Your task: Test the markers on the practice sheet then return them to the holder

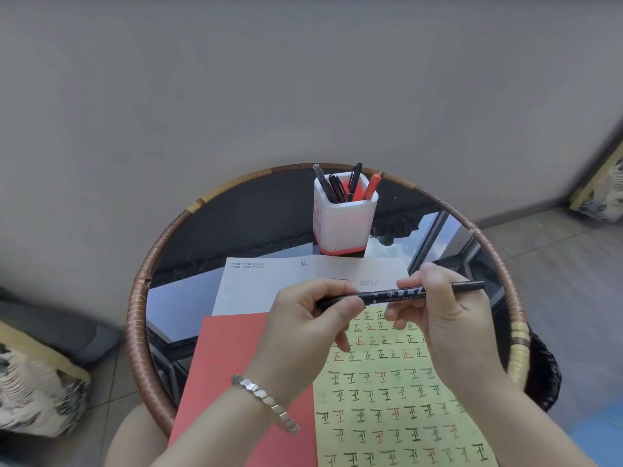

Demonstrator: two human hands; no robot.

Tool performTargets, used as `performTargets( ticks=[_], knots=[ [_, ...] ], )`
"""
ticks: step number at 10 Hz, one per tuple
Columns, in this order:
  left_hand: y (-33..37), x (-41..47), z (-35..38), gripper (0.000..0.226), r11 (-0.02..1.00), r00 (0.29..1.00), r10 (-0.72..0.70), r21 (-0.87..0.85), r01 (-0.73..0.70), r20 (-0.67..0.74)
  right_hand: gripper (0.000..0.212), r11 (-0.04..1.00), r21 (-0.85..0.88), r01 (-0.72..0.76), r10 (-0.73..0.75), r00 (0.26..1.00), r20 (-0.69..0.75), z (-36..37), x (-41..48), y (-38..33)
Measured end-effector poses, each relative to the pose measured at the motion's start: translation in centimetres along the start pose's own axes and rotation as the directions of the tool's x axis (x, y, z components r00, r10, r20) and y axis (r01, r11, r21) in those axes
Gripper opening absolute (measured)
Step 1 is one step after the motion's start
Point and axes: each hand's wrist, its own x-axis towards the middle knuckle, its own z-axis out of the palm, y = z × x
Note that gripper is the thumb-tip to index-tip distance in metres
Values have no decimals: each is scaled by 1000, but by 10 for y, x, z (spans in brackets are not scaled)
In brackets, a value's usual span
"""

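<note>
Round glass-topped table [236, 210], rattan-wrapped rim, reflective dark top; plain grey wall behind.

Both hands hold one black marker [401, 293] level above the practice sheet [404, 409]. Left hand [303, 318]: fingers closed round the marker's left end, probably the cap. Right hand [448, 315]: thumb and fingers pinched on the barrel. Cannot tell whether the cap is on.

Judged step: uncapping or recapping. If uncapping, next move needs a straight pull apart, then tip to paper; if recapping, a push to seat, then a reach to the holder.

Sheet: yellow-green matte paper, rows of black and red strokes, lying on a red card [229, 365]. Holder [344, 217]: white square plastic cup, red base, at the table's far edge, holding several black markers and an orange-red one.
</note>
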Motion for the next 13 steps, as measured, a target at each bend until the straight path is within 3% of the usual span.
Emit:
performTargets(
  ticks=[1, 2, 3, 5, 6, 7, 8, 9, 10, 11, 12, 13],
  knots=[
    [6, 5, -5, 15, 958, 964, -215, -158, 239, 154, 40, 997, -31, 67, -66, 997, 43, -1, 2, -2],
    [6, 10, -9, 5, 854, 891, -362, -284, 435, 275, 48, 997, -44, 66, -61, 992, 111, -1, 6, -3],
    [4, 14, -7, 21, 762, 892, -408, -466, 449, 193, 32, 1000, -22, -16, 18, 994, 109, 5, 10, -4],
    [6, 19, 2, 20, 881, 962, -198, -465, 89, -190, 22, 963, 120, -243, 228, 965, 129, 11, 10, 1],
    [25, 30, -1, 8, 934, 918, 97, -285, -218, -385, 33, 953, -41, -301, 304, 943, 137, 5, 23, 4],
    [46, 50, -8, 12, 882, 763, 438, 63, -467, -474, 23, 922, -229, -313, 346, 930, 123, -2, 36, 8],
    [63, 88, -4, 14, 772, 702, 629, 372, -515, -335, 19, 848, -450, -279, 375, 916, 139, -12, 52, 9],
    [54, 118, 5, 20, 718, 797, 582, 561, -412, -160, 18, 768, -601, -222, 392, 905, 167, -18, 60, 9],
    [30, 141, 12, 25, 654, 909, 414, 708, -267, -40, 21, 680, -717, -153, 388, 905, 175, -26, 65, 9],
    [16, 152, 14, 23, 334, 949, 303, 923, -188, 84, 21, 622, -775, -113, 379, 910, 171, -32, 68, 8],
    [17, 156, 14, 28, 112, 955, 262, 979, -172, 138, 21, 600, -794, -95, 374, 911, 174, -33, 70, 8],
    [38, 146, 13, 43, 283, 950, 267, 930, -236, 159, 21, 546, -833, -89, 384, 910, 154, -32, 71, 4]
  ],
)
